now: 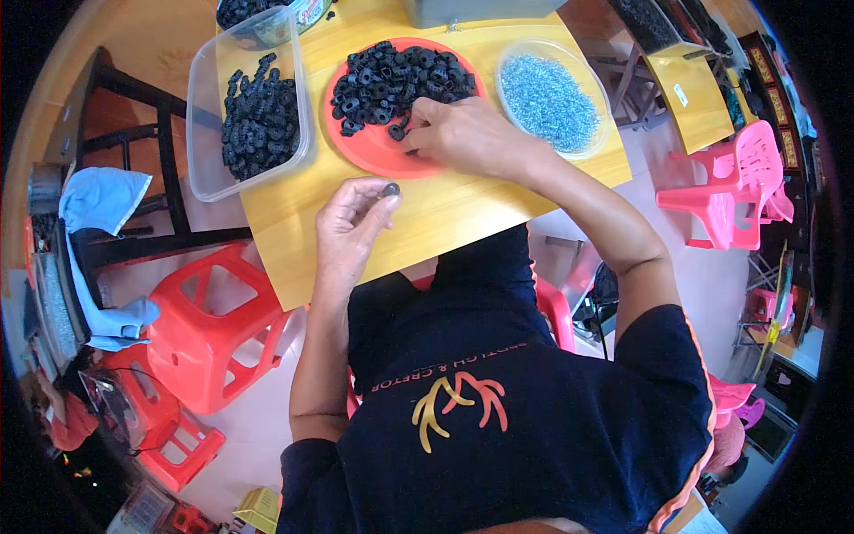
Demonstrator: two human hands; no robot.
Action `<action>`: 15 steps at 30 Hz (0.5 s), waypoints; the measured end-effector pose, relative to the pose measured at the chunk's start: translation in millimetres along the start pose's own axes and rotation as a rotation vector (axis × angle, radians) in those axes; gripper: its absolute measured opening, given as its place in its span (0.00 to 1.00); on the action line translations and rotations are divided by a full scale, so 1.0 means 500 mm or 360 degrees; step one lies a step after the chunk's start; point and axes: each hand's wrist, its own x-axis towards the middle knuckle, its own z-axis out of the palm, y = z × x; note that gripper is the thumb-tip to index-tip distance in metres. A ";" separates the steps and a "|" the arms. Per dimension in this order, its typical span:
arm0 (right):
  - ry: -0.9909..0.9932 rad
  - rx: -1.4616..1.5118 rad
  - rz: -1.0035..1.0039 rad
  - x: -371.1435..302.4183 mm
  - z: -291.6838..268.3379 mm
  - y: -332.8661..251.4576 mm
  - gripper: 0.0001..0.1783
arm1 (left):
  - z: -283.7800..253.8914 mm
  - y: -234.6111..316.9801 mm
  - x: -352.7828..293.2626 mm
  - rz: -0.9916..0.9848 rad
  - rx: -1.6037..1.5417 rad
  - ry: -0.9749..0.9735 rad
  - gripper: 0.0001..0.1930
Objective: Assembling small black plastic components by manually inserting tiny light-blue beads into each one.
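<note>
My left hand [350, 222] is raised over the table's near edge, thumb and fingers pinched on a small dark round piece [391, 190]. My right hand [471, 135] reaches over the near right part of a red round plate [378, 160]. Its thumb and forefinger close on a small black ring-shaped plastic part [398, 132] at the fringe of the heap. Many loose black plastic parts [391, 82] are piled on the plate. Right of it, a round clear tub [606, 133] holds tiny shiny blue-silver pieces [550, 102], too small to name.
A clear plastic box [200, 133] with black ridged parts [262, 125] stands at the left of the yellow table [294, 258]. Behind are another tub [286, 27] of black parts and a grey box [480, 11]. Red stools [209, 329] stand left, pink chairs [725, 187] right.
</note>
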 end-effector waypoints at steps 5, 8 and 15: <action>-0.0007 -0.0109 -0.0087 0.017 0.013 0.009 0.09 | 0.000 0.002 0.002 0.0028 -0.0009 -0.0018 0.08; 0.0006 -0.0101 -0.0106 0.021 0.014 0.010 0.07 | -0.001 0.005 0.005 0.0015 -0.0006 -0.0011 0.08; 0.0078 -0.0035 -0.0032 0.009 0.011 0.021 0.07 | -0.004 0.004 0.009 0.0045 0.0008 0.0011 0.08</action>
